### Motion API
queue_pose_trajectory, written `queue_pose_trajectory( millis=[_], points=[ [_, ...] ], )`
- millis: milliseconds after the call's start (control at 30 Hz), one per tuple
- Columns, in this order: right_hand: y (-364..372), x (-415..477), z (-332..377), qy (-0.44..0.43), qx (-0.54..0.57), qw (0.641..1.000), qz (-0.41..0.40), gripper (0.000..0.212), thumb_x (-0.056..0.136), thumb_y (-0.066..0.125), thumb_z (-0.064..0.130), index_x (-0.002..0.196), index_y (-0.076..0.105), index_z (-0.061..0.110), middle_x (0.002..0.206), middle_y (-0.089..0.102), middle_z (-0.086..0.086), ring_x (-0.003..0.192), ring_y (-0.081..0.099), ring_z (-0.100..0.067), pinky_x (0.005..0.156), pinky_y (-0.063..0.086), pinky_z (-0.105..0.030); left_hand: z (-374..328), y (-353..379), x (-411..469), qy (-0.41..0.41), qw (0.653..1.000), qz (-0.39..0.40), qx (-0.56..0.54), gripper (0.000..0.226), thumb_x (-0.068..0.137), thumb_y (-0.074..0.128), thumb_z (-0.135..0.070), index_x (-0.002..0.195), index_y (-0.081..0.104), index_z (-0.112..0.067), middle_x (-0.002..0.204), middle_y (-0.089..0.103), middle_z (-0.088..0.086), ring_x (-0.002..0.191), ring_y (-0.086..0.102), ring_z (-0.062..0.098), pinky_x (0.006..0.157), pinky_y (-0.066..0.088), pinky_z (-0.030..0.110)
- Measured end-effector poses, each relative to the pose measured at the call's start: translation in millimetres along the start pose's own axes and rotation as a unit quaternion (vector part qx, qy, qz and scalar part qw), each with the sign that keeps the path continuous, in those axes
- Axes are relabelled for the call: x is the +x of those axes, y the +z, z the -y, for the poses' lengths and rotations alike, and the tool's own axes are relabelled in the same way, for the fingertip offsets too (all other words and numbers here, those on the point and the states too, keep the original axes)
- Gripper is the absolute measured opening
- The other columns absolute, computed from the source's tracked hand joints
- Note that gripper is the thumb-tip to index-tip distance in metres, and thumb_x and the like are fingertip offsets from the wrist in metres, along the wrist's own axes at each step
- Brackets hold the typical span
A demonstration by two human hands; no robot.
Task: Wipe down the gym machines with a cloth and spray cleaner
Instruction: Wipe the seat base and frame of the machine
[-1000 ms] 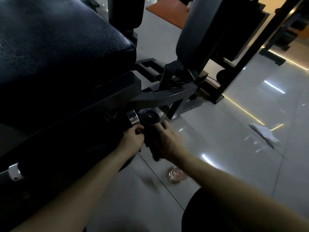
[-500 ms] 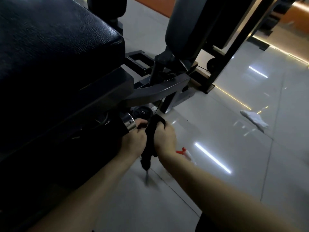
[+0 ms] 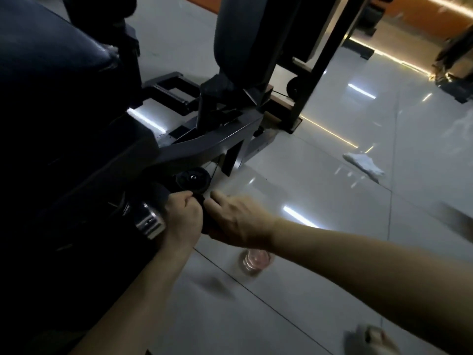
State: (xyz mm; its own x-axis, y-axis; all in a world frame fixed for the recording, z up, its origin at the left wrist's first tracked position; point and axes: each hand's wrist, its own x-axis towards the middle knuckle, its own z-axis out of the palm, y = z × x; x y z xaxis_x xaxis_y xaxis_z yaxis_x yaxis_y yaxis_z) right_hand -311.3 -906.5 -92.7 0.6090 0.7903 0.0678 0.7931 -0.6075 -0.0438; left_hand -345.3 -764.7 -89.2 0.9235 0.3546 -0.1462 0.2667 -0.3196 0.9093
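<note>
Both hands meet low beside the gym machine (image 3: 204, 147), just near its black wheel (image 3: 193, 179). The left hand (image 3: 183, 219) pinches a dark cloth (image 3: 207, 226), and the right hand (image 3: 238, 221) curls around it too. The spray bottle (image 3: 254, 261) stands on the floor (image 3: 320, 201) under the right wrist. A white rag (image 3: 363, 163) lies far right.

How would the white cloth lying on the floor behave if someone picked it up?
Probably floppy: the white cloth lies crumpled and flat against the floor. Likely light, since it looks thin. Unlikely to roll, having no round shape.
</note>
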Motion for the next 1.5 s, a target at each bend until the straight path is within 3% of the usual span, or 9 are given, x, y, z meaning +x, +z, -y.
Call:
queue_pose_trajectory(
  millis=[133,333,533,633,767,967,1200,1400,1500],
  points=[
    [6,10,11,0.083,0.095,0.991,-0.054,0.022,0.102,0.043,0.043,0.102,0.045,0.021,0.082,0.052,0.003,0.055,0.047,-0.015,0.051,0.045,-0.035,15,6,9,0.02,0.998,-0.029,0.058,0.037,0.096,0.044,-0.007,0.061,0.051,-0.016,0.063,0.054,0.001,0.059,0.05,0.016,0.052,0.033,0.029],
    [12,21,12,0.24,0.383,0.891,-0.033,0.027,0.103,0.034,0.031,0.082,0.048,0.022,0.085,0.058,-0.002,0.08,0.058,-0.027,0.069,0.046,-0.043,23,17,11,0.015,0.993,-0.065,0.099,0.029,0.079,0.04,-0.026,0.062,0.044,-0.003,0.056,0.048,0.012,0.057,0.048,0.029,0.055,0.041,0.048],
    [36,4,-8,-0.044,0.296,0.938,-0.173,0.03,0.105,0.028,0.042,0.099,0.046,0.019,0.088,0.048,0.004,0.061,0.047,-0.016,0.051,0.031,-0.03,-6,25,-3,-0.094,0.959,-0.26,0.056,0.029,0.096,0.045,-0.01,0.08,0.06,0.008,0.08,0.066,0.024,0.073,0.06,0.035,0.068,0.047,0.041],
    [46,9,-15,-0.121,0.292,0.927,-0.203,0.026,0.103,0.036,0.035,0.101,0.053,0.014,0.095,0.05,-0.004,0.064,0.047,-0.021,0.056,0.033,-0.03,-10,22,-26,-0.135,0.937,-0.307,0.095,0.031,0.094,0.047,-0.017,0.073,0.067,-0.007,0.071,0.068,0.006,0.07,0.062,0.024,0.064,0.045,0.034],
    [44,16,-21,-0.165,0.304,0.916,-0.202,0.02,0.099,0.042,0.029,0.094,0.054,0.013,0.091,0.05,-0.007,0.065,0.048,-0.026,0.061,0.043,-0.041,-25,13,-44,-0.166,0.938,-0.272,0.133,0.032,0.087,0.047,-0.017,0.059,0.063,-0.019,0.058,0.062,-0.001,0.059,0.059,0.022,0.06,0.044,0.038],
    [43,16,-26,-0.18,0.297,0.924,-0.161,0.035,0.101,0.03,0.036,0.116,0.056,0.017,0.096,0.053,-0.002,0.076,0.054,-0.023,0.073,0.046,-0.041,-39,27,-53,-0.192,0.958,-0.203,0.065,0.041,0.101,0.05,-0.054,0.091,0.072,-0.022,0.068,0.066,-0.003,0.052,0.057,0.013,0.044,0.039,0.023],
    [38,10,-25,-0.15,0.284,0.937,-0.139,0.049,0.099,0.018,0.051,0.119,0.051,0.021,0.101,0.054,0.0,0.075,0.059,-0.02,0.059,0.049,-0.039,-8,19,-60,-0.131,0.976,-0.155,-0.073,0.032,0.093,0.064,-0.053,0.082,0.072,-0.024,0.064,0.06,-0.005,0.051,0.047,0.01,0.048,0.032,0.023],
    [-8,18,-44,-0.105,0.328,0.937,0.052,0.036,0.095,0.055,0.049,0.121,0.057,0.024,0.109,0.064,0.002,0.095,0.065,-0.017,0.084,0.057,-0.042,-3,11,-62,-0.079,0.987,-0.113,-0.084,0.048,0.08,0.071,-0.06,0.102,0.076,-0.018,0.092,0.079,0.007,0.09,0.076,0.027,0.075,0.054,0.037],
    [-34,17,-53,-0.101,0.378,0.92,0.041,0.035,0.085,0.074,0.033,0.116,0.063,0.019,0.108,0.066,0.001,0.095,0.066,-0.016,0.085,0.059,-0.042,0,3,-58,-0.044,0.988,-0.061,-0.133,0.046,0.079,0.075,-0.042,0.113,0.073,-0.012,0.105,0.077,0.014,0.101,0.074,0.034,0.081,0.058,0.04]
  ],
)
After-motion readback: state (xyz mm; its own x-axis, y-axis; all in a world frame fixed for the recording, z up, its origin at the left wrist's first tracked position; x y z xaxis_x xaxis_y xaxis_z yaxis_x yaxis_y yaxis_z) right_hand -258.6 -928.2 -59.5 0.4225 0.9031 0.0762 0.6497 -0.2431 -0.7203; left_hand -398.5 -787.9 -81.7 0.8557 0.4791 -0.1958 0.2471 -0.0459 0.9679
